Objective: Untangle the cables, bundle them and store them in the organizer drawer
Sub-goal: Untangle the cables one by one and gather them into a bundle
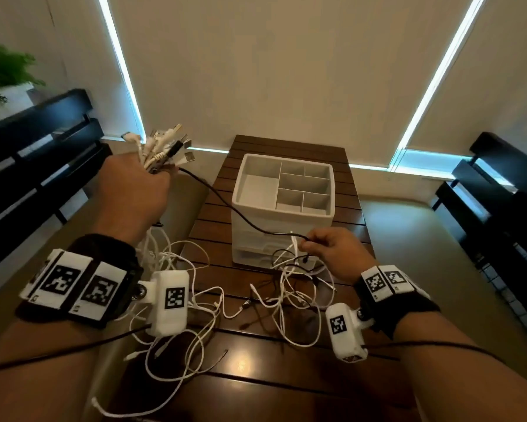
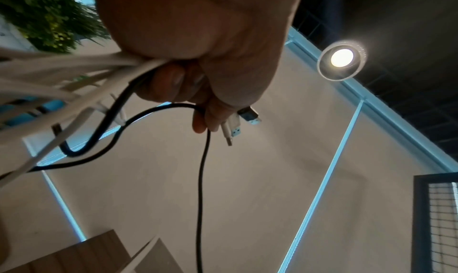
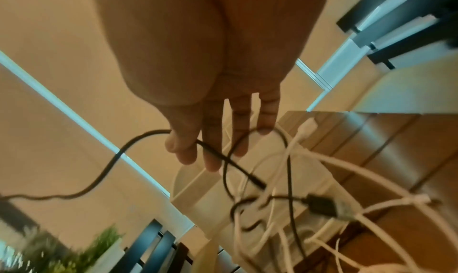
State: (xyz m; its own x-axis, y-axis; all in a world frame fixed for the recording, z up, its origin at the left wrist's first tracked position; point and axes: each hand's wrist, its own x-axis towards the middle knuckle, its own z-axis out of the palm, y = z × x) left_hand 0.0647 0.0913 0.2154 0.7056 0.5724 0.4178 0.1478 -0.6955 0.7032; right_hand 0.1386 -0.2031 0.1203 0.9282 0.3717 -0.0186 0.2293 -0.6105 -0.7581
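My left hand [image 1: 134, 184] is raised at the left and grips a bunch of cable ends [image 1: 168, 147], mostly white, with USB plugs sticking up. In the left wrist view the same fist [image 2: 188, 93] holds white and black cables [image 2: 74, 75]. A thin black cable [image 1: 225, 205] runs from that fist across to my right hand [image 1: 332, 248], which pinches it between thumb and fingers [image 3: 183, 148] in front of the white organizer [image 1: 283, 208]. Several white and black cables [image 1: 271, 300] lie tangled on the wooden table [image 1: 256, 376]. The organizer's drawers are shut.
The organizer's top tray [image 1: 256, 190] has several bare compartments. Dark slatted benches [image 1: 43, 153] stand left and right [image 1: 499, 193] of the table. A green plant [image 1: 3, 68] sits at far left. Blinds cover the windows behind.
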